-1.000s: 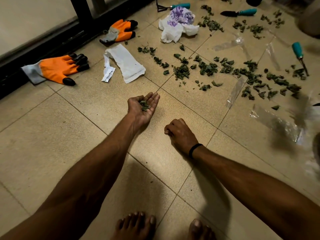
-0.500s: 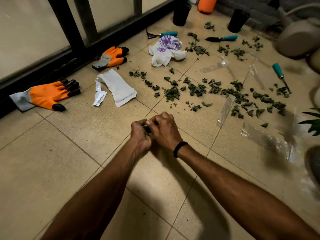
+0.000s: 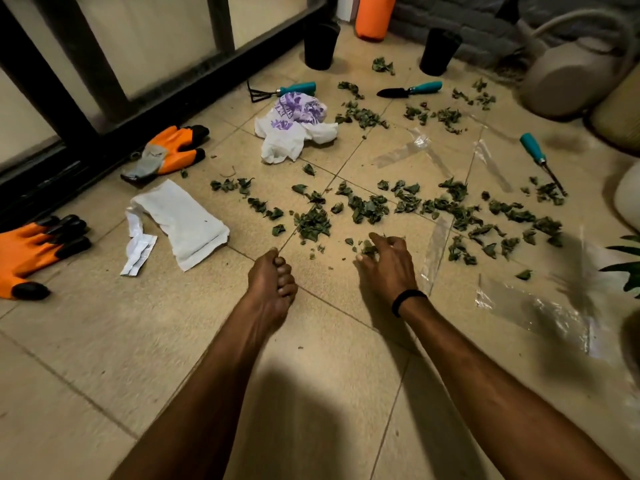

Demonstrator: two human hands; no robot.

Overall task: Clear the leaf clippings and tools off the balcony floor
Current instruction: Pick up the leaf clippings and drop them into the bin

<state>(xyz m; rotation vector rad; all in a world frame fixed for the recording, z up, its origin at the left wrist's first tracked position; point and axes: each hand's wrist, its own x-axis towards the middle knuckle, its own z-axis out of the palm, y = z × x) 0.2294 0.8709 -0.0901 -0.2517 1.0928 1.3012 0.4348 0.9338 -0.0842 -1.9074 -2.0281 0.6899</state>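
A few leaf clippings (image 3: 369, 250) on the floor (image 3: 104, 341) are pinched in the grip of the right hand (image 3: 386, 268); the left hand (image 3: 272, 285) is clenched into a fist, contents hidden.

Left hand (image 3: 272, 285) fisted; what it grips hidden. Left of white pouch (image 3: 183, 220), orange glove (image 3: 29, 258) cut by frame edge. Far right of pouch, plant leaves (image 3: 623, 268) cropped.

Both forearms are bare up to the frame's edge. The right hand (image 3: 384, 268) has a thin black band (image 3: 407, 299) round its wrist. The left hand (image 3: 272, 282) is bare.
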